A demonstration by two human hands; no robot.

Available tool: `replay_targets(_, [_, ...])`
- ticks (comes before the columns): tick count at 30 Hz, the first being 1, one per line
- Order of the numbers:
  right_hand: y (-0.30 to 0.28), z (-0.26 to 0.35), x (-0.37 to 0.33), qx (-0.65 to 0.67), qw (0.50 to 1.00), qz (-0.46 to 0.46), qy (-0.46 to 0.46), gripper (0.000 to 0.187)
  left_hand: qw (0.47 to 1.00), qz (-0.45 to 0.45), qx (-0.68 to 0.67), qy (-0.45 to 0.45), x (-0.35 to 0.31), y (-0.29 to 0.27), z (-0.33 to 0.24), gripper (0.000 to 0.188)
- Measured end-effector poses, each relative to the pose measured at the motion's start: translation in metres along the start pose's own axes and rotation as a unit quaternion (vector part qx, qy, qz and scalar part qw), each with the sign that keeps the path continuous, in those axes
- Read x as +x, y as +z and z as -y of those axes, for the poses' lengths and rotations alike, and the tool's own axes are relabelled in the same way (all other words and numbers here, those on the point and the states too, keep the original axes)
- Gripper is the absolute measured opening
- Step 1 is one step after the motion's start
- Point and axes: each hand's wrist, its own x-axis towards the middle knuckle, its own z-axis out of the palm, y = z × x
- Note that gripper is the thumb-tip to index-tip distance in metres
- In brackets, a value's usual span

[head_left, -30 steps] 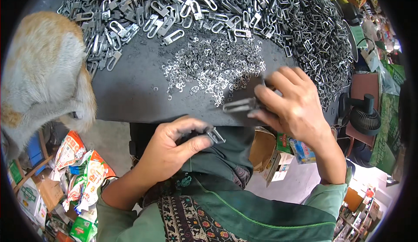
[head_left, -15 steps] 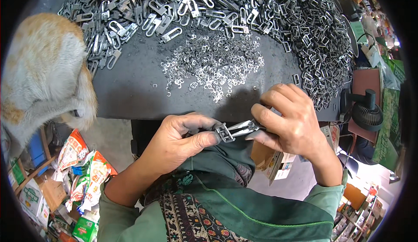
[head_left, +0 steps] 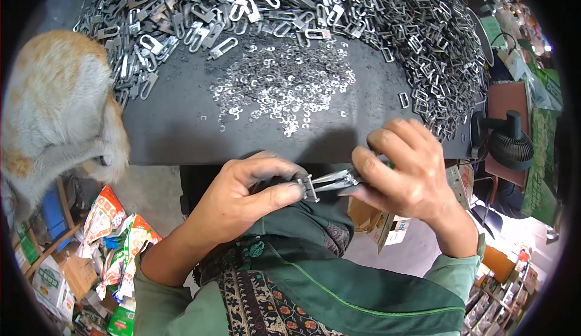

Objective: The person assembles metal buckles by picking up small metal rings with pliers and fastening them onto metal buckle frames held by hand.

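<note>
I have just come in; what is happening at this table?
The person's left hand grips a small metal piece between thumb and fingers. The right hand holds pliers, their tips at that piece. On the dark table, C-shaped clips lie in the middle, looped metal parts behind them and rectangular metal frames to the right. A cat is at the left.

Large pale lettering on red-orange panel of white plastic bag (head_left: 101, 216), lower left; similar bag (head_left: 136, 245) beside it carries print, too creased to make out. White carton (head_left: 53, 284) has green print, green box (head_left: 123, 320) white marks, both too small to read surely.
</note>
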Motion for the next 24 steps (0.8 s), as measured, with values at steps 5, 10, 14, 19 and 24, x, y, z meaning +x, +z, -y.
replay_targets(5, [0.009, 0.020, -0.025, 0.071, 0.995, 0.004, 0.068, 0.034, 0.999, -0.016, 0.035, -0.033, -0.015, 0.011, 0.004, 0.017])
replay_targets(10, [0.024, 0.000, -0.047, 0.022, 0.983, -0.058, 0.172, 0.025, 0.962, -0.098, -0.146, -0.211, -0.031, -0.002, 0.068, 0.028])
replay_targets(14, [0.037, -0.047, -0.060, -0.098, 0.915, -0.136, 0.367, 0.016, 0.964, -0.170, -0.139, -0.150, -0.024, -0.017, 0.114, 0.038])
replay_targets(19, [0.046, -0.065, -0.059, -0.168, 0.906, -0.108, 0.373, 0.017, 0.974, -0.125, -0.081, -0.173, -0.018, -0.006, 0.106, 0.038])
replay_targets(24, [0.021, -0.031, -0.032, 0.127, 0.912, -0.054, 0.386, 0.016, 0.989, -0.083, -0.012, -0.121, -0.015, 0.021, 0.047, 0.019])
